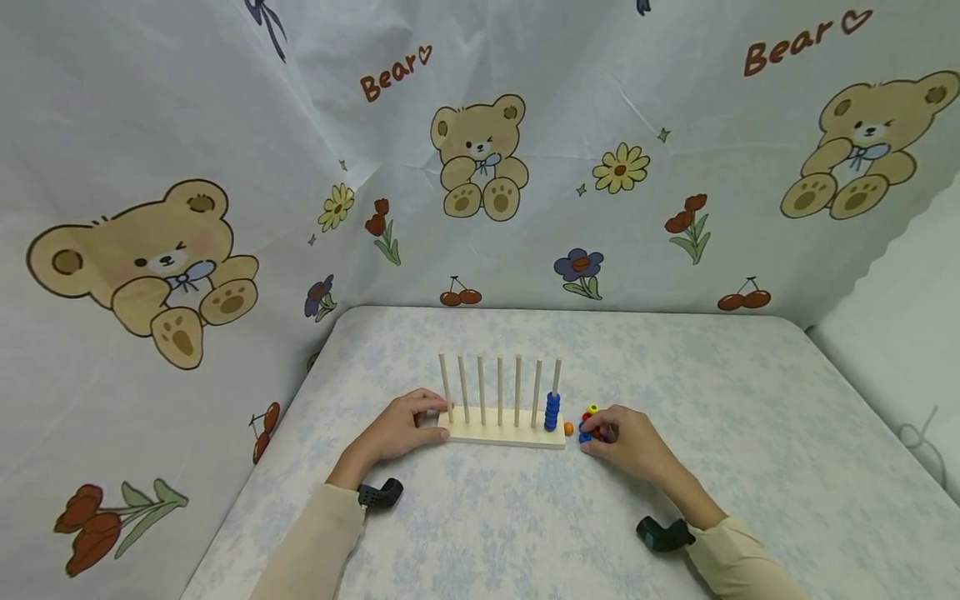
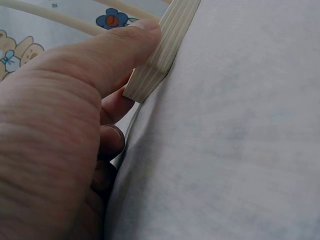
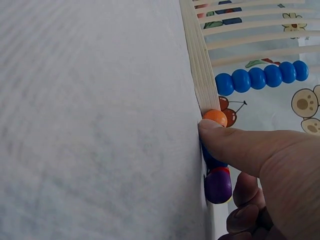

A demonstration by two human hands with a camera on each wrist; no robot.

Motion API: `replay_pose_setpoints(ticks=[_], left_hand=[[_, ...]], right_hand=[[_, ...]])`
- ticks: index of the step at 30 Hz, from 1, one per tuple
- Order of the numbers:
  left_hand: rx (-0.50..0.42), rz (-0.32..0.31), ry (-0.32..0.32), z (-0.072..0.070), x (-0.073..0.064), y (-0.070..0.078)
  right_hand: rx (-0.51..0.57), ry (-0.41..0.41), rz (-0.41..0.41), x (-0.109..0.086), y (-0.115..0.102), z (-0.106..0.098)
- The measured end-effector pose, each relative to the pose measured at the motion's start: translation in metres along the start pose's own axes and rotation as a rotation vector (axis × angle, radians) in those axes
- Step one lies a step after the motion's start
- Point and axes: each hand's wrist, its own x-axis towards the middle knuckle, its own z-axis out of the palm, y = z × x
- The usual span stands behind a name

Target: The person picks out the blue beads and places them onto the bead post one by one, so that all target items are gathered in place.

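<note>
A pale wooden rack [image 1: 501,435] with a row of upright pegs stands on the table. My left hand [image 1: 397,427] grips its left end, thumb on the front edge and fingers behind, as the left wrist view also shows. Stacked on the rightmost peg are several blue beads [image 1: 552,412]; the other pegs are bare. Just right of the rack, my right hand [image 1: 633,442] pinches a loose blue bead [image 1: 585,437] between thumb and index finger. An orange bead [image 1: 568,428] lies between that hand and the rack. In the right wrist view, a purple bead [image 3: 218,186] sits below the thumb.
Behind the right fingers, a yellow bead [image 1: 593,409] and red ones show, partly hidden. A pale patterned cloth covers the table [image 1: 487,525]. A curtain [image 1: 555,75] printed with bears hangs at the back and left. A thin cord [image 1: 922,437] lies at the right.
</note>
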Motion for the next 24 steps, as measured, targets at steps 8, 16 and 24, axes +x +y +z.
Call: replay_pose_setpoints(ticks=[8, 16, 24], left_hand=[[0.001, 0.005, 0.005, 0.0, 0.0, -0.002], [0.017, 0.01, 0.015, 0.001, 0.0, -0.002], [0.021, 0.004, 0.018, 0.0, -0.001, -0.001]], right_hand=[[0.01, -0.013, -0.01, 0.0, -0.001, 0.0], [0.045, 0.032, -0.01, 0.0, -0.004, -0.003], [0.099, 0.057, -0.02, 0.003, -0.014, -0.018]])
